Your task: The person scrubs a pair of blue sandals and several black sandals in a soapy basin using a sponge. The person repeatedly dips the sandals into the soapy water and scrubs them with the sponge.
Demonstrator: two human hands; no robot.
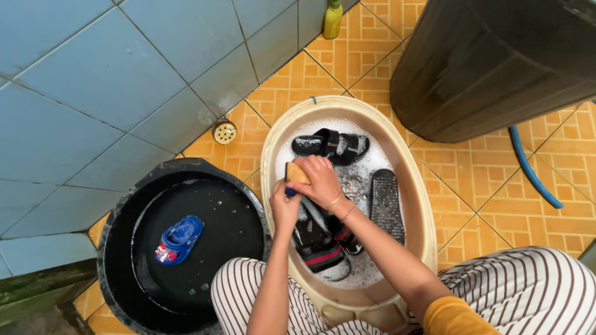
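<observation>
A beige oval basin (422, 205) holds soapy water and several black sandals. My right hand (320, 181) grips a tan scrub brush (296, 173) and presses it on the upper end of a black sandal with a red and green striped strap (320, 248). My left hand (284, 209) is closed on that sandal's left edge, just under the brush. Another black strapped sandal (332, 146) lies in the foam at the basin's far end. One sandal (386, 205) lies sole up on the right.
A black tub of water (124, 205) at the left holds a small blue clog (180, 239). A big dark barrel (496, 62), a blue hose (528, 167), a yellow-green bottle (333, 18), a floor drain (224, 131) and a blue tiled wall (93, 93) surround me.
</observation>
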